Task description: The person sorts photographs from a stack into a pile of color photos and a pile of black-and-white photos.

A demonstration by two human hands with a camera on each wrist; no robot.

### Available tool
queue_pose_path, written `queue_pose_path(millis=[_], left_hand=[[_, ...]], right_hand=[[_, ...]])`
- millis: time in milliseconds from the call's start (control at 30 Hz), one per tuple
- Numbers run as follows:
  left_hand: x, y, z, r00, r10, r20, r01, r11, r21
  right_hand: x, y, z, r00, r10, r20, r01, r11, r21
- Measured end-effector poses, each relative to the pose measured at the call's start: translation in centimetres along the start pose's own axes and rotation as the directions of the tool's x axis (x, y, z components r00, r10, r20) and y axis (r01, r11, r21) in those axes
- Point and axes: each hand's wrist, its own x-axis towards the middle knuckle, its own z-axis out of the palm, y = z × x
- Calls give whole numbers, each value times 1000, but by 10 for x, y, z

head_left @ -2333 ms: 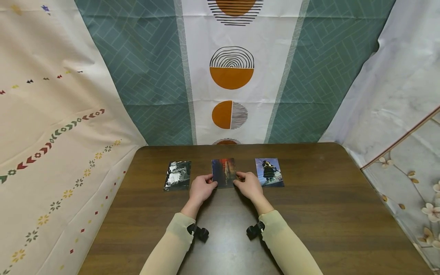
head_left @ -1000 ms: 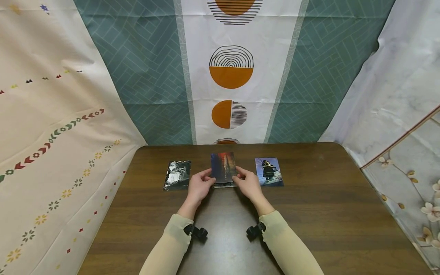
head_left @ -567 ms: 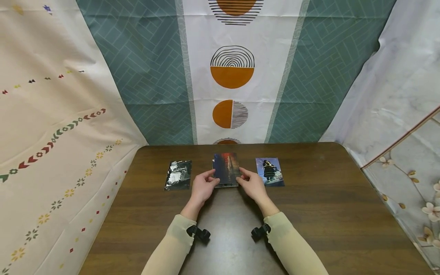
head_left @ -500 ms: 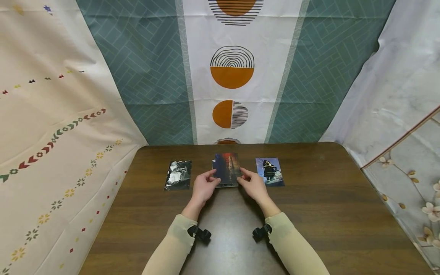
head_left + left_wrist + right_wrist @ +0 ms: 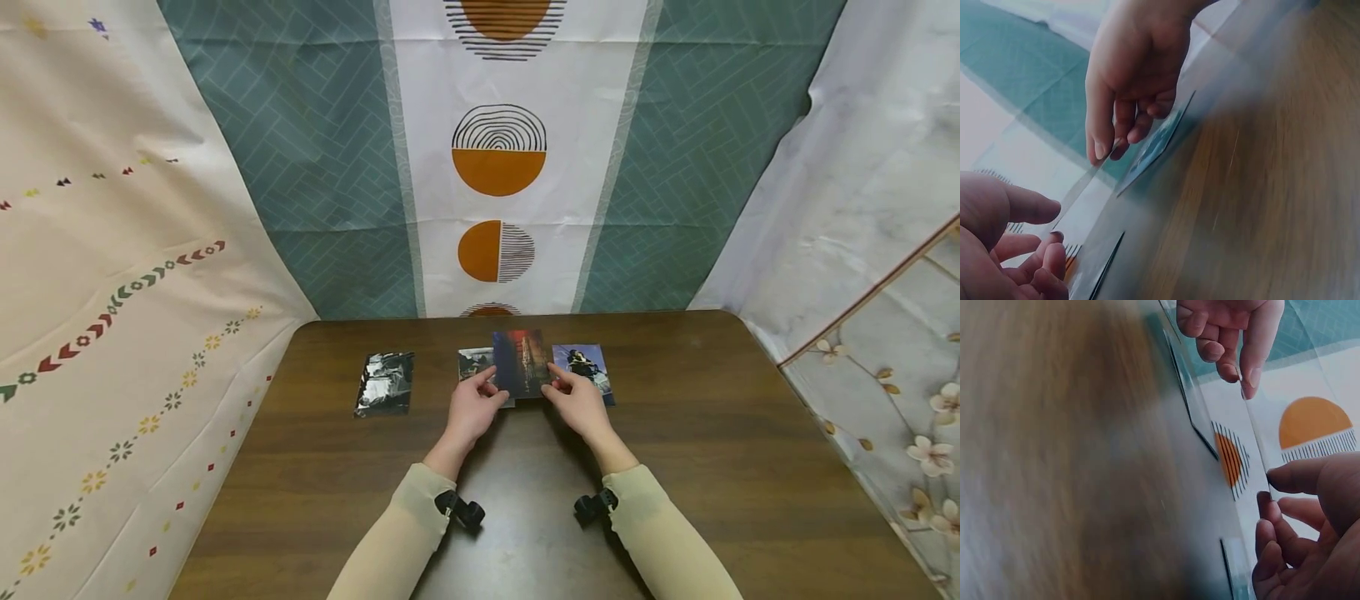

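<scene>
A photo card (image 5: 519, 363) in dark blue and red is held up off the table by both hands. Its left edge is pinched by my left hand (image 5: 474, 410), between thumb and fingers. My right hand (image 5: 583, 408) pinches the opposite edge. Partly covered behind the held card, a greyish photo card (image 5: 474, 360) lies on the table. Seen edge-on in the left wrist view, the held photo card (image 5: 1077, 189) spans the gap between both hands. The right wrist view shows the same thin card edge (image 5: 1256, 434), above the cards on the table.
At the left lies a black-and-white photo card (image 5: 385, 383). A bluish photo card (image 5: 585, 367) with a dark figure lies at the right, partly behind my right hand. The brown wooden table (image 5: 697, 467) meets a patterned cloth (image 5: 337, 167) at its back edge.
Both hands have lifted the blue-and-red photo card and carried it to the right. The greyish card beneath has come into view. The left and right cards stay in place.
</scene>
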Motion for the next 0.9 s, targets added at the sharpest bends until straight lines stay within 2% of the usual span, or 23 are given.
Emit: queue_pose_path(millis=[200, 467, 700, 900], left_hand=[[1, 5, 20, 999, 8, 31, -8, 1000, 8], [2, 10, 41, 1000, -5, 19, 5, 1000, 8], [4, 11, 59, 1000, -1, 13, 0, 998, 62], [7, 10, 73, 999, 34, -10, -33, 996, 80]], right_hand=[[-2, 10, -16, 999, 19, -33, -20, 1000, -18], [-3, 19, -30, 999, 29, -31, -30, 999, -25], [-5, 29, -43, 997, 65, -49, -65, 998, -9], [-7, 34, -52, 994, 99, -48, -99, 995, 6]])
